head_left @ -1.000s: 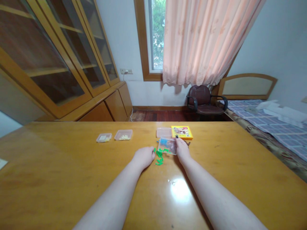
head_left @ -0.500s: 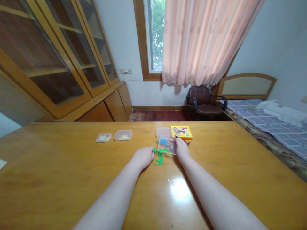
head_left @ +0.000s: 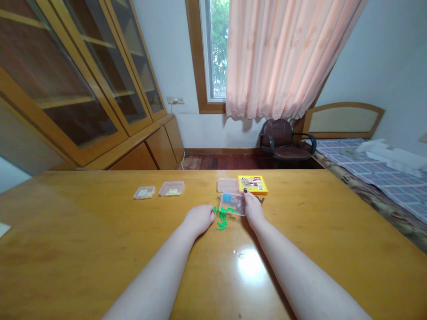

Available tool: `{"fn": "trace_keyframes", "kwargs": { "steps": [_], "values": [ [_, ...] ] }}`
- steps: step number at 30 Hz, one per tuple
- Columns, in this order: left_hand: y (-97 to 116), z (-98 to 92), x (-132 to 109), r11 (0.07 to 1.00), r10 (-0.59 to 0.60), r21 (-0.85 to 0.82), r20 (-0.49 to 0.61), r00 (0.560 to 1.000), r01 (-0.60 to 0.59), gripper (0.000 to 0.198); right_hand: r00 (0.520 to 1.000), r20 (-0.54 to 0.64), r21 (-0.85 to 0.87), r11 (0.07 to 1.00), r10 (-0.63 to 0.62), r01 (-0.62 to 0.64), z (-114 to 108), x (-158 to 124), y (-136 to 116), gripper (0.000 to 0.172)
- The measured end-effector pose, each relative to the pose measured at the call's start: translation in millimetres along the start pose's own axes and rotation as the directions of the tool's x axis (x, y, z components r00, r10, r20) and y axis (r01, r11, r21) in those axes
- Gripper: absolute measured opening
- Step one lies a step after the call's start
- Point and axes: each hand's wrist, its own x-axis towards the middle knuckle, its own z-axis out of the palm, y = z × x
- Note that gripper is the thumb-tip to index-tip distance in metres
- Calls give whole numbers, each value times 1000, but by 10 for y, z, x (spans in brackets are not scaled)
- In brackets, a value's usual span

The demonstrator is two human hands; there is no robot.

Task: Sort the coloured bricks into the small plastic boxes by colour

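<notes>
My right hand (head_left: 254, 206) grips the right side of a clear plastic box (head_left: 238, 205), which is held tilted over the table. Through and behind it show blue pieces (head_left: 227, 198). Several small green plastic pieces (head_left: 222, 220) lie in a loose pile at the box's near left side. My left hand (head_left: 201, 218) is closed at the left edge of that pile, its fingertips against the green pieces; whether one is pinched there is too small to make out. Some brown pieces (head_left: 261, 200) lie just beyond my right hand, partly covered by it.
A yellow printed box (head_left: 253, 184) and another clear container (head_left: 227, 185) stand behind my hands. Farther left sit two clear boxes, one with cream pieces (head_left: 173, 192) and a smaller one (head_left: 144, 193). The wooden table (head_left: 100, 240) reaches toward a chair (head_left: 282, 138) and a bed.
</notes>
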Motion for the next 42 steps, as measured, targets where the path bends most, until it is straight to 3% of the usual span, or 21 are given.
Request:
{"fn": "trace_keyframes", "kwargs": {
  "steps": [11,25,29,34,42],
  "values": [
    [10,-1,-11,1000,3,-20,-2,1000,-3,34,1000,-8,20,999,26,-26,25,-15,-33,32],
    [31,-11,-11,1000,13,10,-10,1000,-13,28,1000,1,-17,1000,4,-4,0,9,13,34],
    [60,-81,-28,1000,3,3,-137,991,-3,28,1000,6,6,1000,-3,3,4,7,13,31],
    [92,-187,-93,994,73,-53,-370,926,-99,27,998,53,-5,1000,-16,16,0,17,53,30],
    [112,-137,-128,949,258,-56,-426,867,-309,30,984,169,-45,997,-54,63,-15,18,107,37]
  ]
}}
